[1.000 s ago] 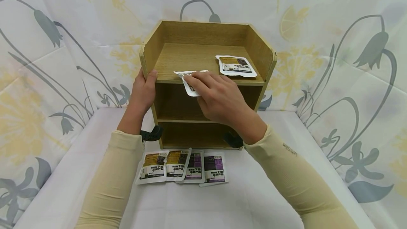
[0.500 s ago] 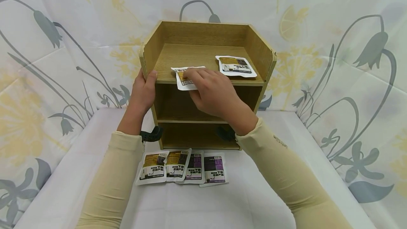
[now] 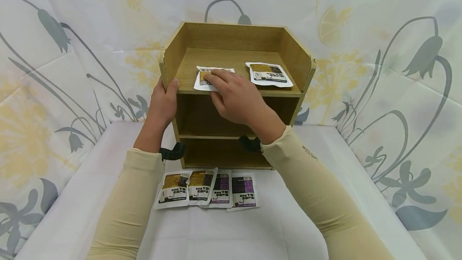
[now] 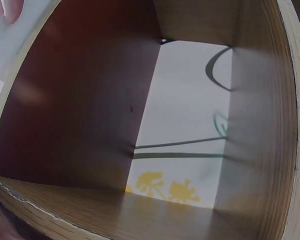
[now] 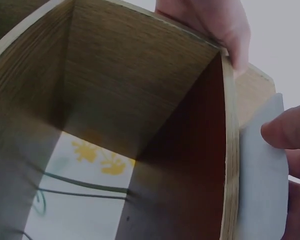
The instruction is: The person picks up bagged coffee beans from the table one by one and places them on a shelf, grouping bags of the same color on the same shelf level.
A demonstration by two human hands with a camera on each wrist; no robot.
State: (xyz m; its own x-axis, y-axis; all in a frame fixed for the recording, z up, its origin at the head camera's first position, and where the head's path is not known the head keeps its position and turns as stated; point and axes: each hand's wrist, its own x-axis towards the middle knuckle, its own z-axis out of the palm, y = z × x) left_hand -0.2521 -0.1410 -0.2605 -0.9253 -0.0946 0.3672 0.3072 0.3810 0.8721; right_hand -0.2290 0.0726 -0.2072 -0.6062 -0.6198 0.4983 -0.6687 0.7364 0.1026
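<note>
A white-edged, orange-and-black printed pouch [image 3: 204, 81] lies over the front of the wooden shelf unit's [image 3: 231, 59] top board. My right hand [image 3: 240, 95] pinches it, fingers above and thumb below. From the right wrist camera, the thumb presses on the pouch's plain pale side [image 5: 262, 170], close by the board's front edge. My left hand [image 3: 164, 101] grips the unit's left side wall at the top board's height, thumb at the front. A second orange-and-black pouch [image 3: 270, 74] lies flat at the right of the top board.
Several more pouches [image 3: 200, 187], orange and purple, overlap in a row on the white cloth [image 3: 216, 236] before the unit. Two lower compartments [image 3: 216, 115] face forward, and the compartment seen from the wrists has an open back. Raised walls [image 3: 234, 37] border the top board.
My right hand has moved back and left, carrying the pouch from the front edge further onto the top board and tilting it flatter. The left hand keeps its hold.
</note>
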